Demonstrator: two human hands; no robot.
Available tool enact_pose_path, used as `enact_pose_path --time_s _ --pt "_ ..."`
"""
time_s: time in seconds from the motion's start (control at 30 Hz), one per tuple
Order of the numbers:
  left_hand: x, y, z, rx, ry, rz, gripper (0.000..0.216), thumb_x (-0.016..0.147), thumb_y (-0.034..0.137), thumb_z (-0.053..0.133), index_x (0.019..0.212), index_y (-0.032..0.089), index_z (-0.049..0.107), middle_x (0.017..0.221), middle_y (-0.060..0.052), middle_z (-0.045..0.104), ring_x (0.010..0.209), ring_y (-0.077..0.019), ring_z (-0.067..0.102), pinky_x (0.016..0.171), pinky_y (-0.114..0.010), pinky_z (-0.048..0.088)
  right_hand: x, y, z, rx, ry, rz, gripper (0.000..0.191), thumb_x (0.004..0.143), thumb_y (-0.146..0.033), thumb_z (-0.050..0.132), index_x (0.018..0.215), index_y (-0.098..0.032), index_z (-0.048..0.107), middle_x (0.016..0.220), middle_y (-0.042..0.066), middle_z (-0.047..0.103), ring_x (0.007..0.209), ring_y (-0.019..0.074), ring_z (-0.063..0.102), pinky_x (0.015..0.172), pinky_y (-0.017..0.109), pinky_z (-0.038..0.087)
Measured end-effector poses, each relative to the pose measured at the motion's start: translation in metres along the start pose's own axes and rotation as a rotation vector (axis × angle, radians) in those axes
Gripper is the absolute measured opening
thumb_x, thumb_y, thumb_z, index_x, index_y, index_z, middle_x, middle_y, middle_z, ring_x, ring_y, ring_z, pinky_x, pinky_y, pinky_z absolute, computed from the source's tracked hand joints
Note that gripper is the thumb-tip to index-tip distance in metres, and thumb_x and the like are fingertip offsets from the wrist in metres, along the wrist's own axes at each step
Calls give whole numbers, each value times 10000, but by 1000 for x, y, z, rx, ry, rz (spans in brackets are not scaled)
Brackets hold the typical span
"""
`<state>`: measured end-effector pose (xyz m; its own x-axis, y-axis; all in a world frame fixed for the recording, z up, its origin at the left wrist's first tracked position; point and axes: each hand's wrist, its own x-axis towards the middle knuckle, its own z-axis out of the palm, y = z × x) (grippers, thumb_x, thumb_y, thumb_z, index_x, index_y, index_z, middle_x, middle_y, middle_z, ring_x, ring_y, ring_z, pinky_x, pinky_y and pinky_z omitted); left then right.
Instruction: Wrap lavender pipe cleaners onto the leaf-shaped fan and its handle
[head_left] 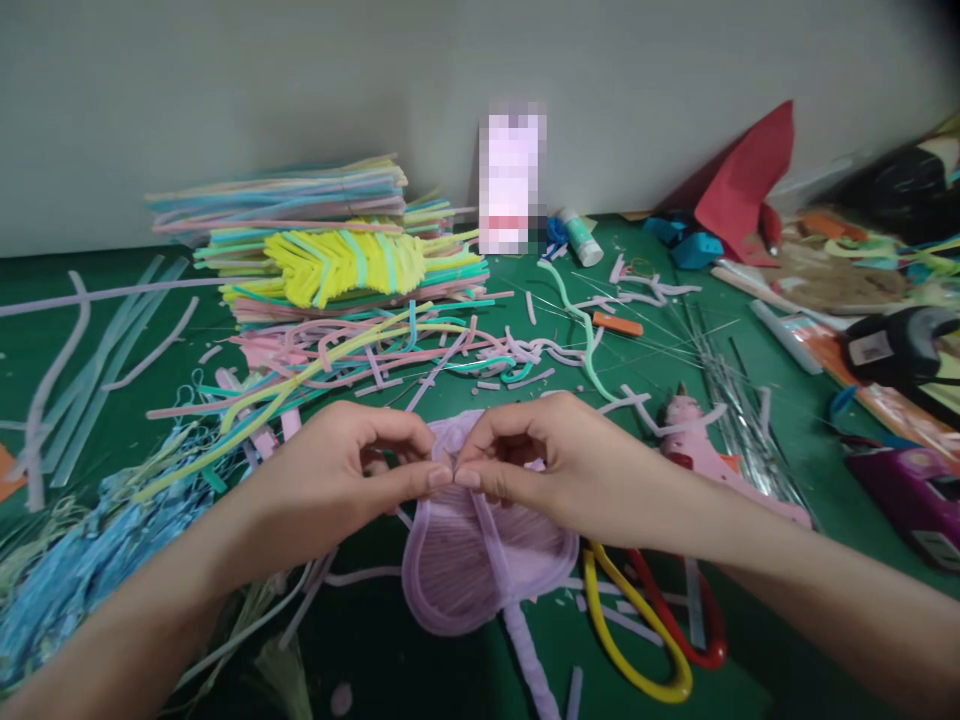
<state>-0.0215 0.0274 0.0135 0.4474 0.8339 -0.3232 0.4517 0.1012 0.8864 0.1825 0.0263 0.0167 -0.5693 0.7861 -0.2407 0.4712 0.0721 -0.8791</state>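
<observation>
A lilac leaf-shaped piece made of pipe cleaners (465,565) is held over the green table (675,350) in front of me. My left hand (345,470) and my right hand (540,465) both pinch its upper edge, thumbs almost touching at the middle. Its fuzzy lilac stem (529,660) hangs toward the near edge. The fingers of both hands are curled shut on the piece.
A stack of coloured pipe cleaners (330,250) lies at the back left, with loose cut bits around. Yellow and red scissors (652,630) lie right of the piece. A pink glue gun (705,450), thin wires (735,400), a glue bottle (581,238) and red paper (750,180) sit on the right.
</observation>
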Motion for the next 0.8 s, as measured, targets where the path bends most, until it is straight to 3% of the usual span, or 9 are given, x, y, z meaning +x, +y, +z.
enact_pose_path --time_s 0.2,0.33,0.43,0.6,0.8 --pt "4 -13 -2 97 -153 -36 126 751 263 602 672 195 673 580 23 552 529 -111 466 470 -185 344 7 12 -7 -21 113 -31 259 783 -372 696 980 -204 710 857 12 719 739 133 642 652 238 474" --pt "9 -17 2 139 -66 -39 135 774 295 584 690 200 631 530 55 457 494 -96 391 454 -187 284 14 15 -2 -86 130 -9 107 805 -247 628 793 -175 707 726 -7 697 615 96 595 589 215 443" --pt "13 -19 5 170 26 -17 154 798 316 565 711 203 623 558 44 498 508 -105 417 467 -202 303 17 22 2 -86 150 67 106 776 -207 591 756 -155 681 670 -6 667 578 94 568 555 211 423" --pt "15 -26 13 354 212 63 226 830 416 561 820 216 666 689 9 607 583 -132 503 536 -238 365 17 34 1 -123 198 193 158 767 -238 533 711 -148 651 623 -6 618 549 98 516 515 218 377" --pt "12 -35 28 562 262 118 362 793 455 622 1110 287 672 923 -19 604 798 -186 576 677 -293 440 20 33 0 -290 152 224 177 778 -226 532 681 -152 660 603 3 621 540 106 507 521 233 355"
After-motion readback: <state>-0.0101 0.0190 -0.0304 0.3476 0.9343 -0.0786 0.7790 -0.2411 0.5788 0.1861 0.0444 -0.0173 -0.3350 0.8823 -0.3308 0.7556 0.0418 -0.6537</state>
